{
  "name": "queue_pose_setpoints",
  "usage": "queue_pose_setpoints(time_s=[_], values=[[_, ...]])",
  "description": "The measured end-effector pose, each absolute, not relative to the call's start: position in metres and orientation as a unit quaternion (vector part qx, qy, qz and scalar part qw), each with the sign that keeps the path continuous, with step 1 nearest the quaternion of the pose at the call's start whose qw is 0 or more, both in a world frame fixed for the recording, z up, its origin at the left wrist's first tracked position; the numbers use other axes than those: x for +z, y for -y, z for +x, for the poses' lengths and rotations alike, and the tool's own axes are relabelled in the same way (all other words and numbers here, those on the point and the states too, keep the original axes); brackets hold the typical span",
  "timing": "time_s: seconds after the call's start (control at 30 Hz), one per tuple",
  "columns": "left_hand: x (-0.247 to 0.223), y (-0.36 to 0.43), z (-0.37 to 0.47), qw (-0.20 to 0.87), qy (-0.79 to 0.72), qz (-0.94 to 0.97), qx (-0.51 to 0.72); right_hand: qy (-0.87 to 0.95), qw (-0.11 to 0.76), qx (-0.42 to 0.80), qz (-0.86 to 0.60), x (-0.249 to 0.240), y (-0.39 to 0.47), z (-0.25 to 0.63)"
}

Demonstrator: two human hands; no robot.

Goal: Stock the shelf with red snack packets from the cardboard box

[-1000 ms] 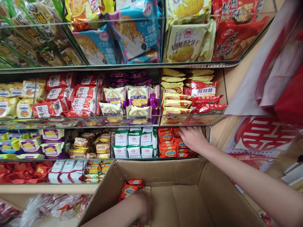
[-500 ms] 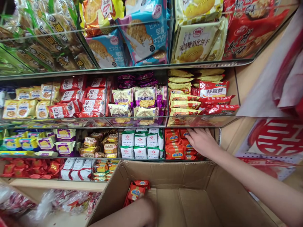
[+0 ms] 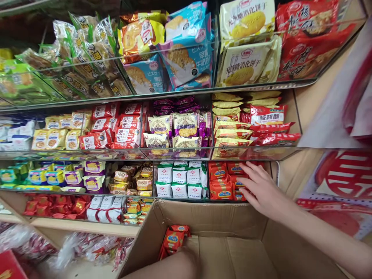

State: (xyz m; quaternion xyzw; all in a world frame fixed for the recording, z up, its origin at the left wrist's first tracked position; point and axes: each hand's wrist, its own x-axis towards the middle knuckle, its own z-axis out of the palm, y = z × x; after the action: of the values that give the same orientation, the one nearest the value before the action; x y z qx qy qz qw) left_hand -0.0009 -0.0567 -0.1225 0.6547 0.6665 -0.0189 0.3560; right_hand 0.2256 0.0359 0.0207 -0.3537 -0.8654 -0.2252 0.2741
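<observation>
My right hand (image 3: 261, 188) rests flat with fingers spread on the orange snack packets (image 3: 222, 182) stacked in the right-hand compartment of the lower glass shelf. It holds nothing. My left forearm (image 3: 174, 267) reaches down into the open cardboard box (image 3: 209, 217) at the bottom of the view; the hand itself is hidden below the frame edge. A few of the same orange packets (image 3: 174, 238) lie in the box's far left corner, just beyond that arm.
Glass shelves (image 3: 174, 153) hold rows of packaged biscuits: white packets (image 3: 180, 180), purple-and-cream packs (image 3: 174, 130), red packs (image 3: 110, 130), large bags (image 3: 247, 58) on top. A red-and-white bag (image 3: 343, 174) hangs at right. Loose wrapped snacks (image 3: 78, 248) lie at lower left.
My right hand has drawn back out of the shelf compartment toward the front edge, fingers now spread over the orange packets. The view has shifted up and left.
</observation>
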Motion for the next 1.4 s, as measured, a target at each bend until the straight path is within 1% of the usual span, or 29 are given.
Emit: queue_pose_setpoints(time_s=[0.1,0.2,0.23,0.27,0.3,0.37,0.43,0.47,0.53,0.63,0.77,0.93,1.0,1.1,1.23,1.3,1.33,1.4], values=[[-0.094,0.056,-0.009,0.359,-0.633,0.681,-0.079,0.906,0.264,-0.151,-0.294,0.016,-0.001,0.220],[-0.055,0.050,-0.017,0.364,-0.593,0.714,-0.074,0.940,0.192,0.012,-0.281,0.004,0.027,0.212],[-0.042,0.048,-0.018,0.366,-0.575,0.731,-0.032,0.937,0.170,0.082,-0.295,0.000,0.033,0.209],[-0.029,0.046,-0.017,0.392,-0.557,0.732,0.019,0.922,0.157,0.155,-0.317,-0.003,0.036,0.206],[-0.019,0.045,-0.015,0.446,-0.539,0.710,0.082,0.898,0.155,0.231,-0.341,-0.004,0.038,0.203],[-0.002,0.044,-0.009,0.559,-0.510,0.616,0.218,0.830,0.177,0.384,-0.364,-0.002,0.035,0.197],[0.008,0.044,-0.002,0.611,-0.480,0.535,0.333,0.759,0.201,0.514,-0.345,0.004,0.029,0.191],[0.011,0.045,0.001,0.624,-0.470,0.508,0.363,0.729,0.211,0.559,-0.334,0.008,0.026,0.190],[0.015,0.045,0.004,0.646,-0.451,0.468,0.400,0.688,0.229,0.604,-0.330,0.014,0.022,0.187],[0.016,0.045,0.004,0.674,-0.437,0.415,0.426,0.669,0.257,0.613,-0.333,0.016,0.020,0.186],[0.015,0.044,0.002,0.676,-0.445,0.397,0.432,0.686,0.263,0.602,-0.312,0.013,0.020,0.184],[0.014,0.044,0.005,0.665,-0.455,0.426,0.412,0.735,0.284,0.528,-0.316,0.008,0.021,0.184],[0.016,0.046,0.008,0.665,-0.454,0.417,0.422,0.742,0.286,0.510,-0.326,0.006,0.022,0.185],[0.017,0.050,0.014,0.676,-0.444,0.404,0.427,0.723,0.303,0.520,-0.338,0.003,0.021,0.187],[0.011,0.053,0.022,0.684,-0.464,0.400,0.396,0.700,0.310,0.544,-0.344,0.001,0.022,0.192],[0.008,0.051,0.025,0.668,-0.477,0.411,0.397,0.716,0.323,0.502,-0.362,0.002,0.023,0.198],[0.006,0.049,0.026,0.659,-0.480,0.418,0.401,0.733,0.332,0.457,-0.379,0.003,0.023,0.201],[0.004,0.045,0.028,0.647,-0.472,0.425,0.421,0.781,0.342,0.326,-0.409,0.006,0.020,0.211]])
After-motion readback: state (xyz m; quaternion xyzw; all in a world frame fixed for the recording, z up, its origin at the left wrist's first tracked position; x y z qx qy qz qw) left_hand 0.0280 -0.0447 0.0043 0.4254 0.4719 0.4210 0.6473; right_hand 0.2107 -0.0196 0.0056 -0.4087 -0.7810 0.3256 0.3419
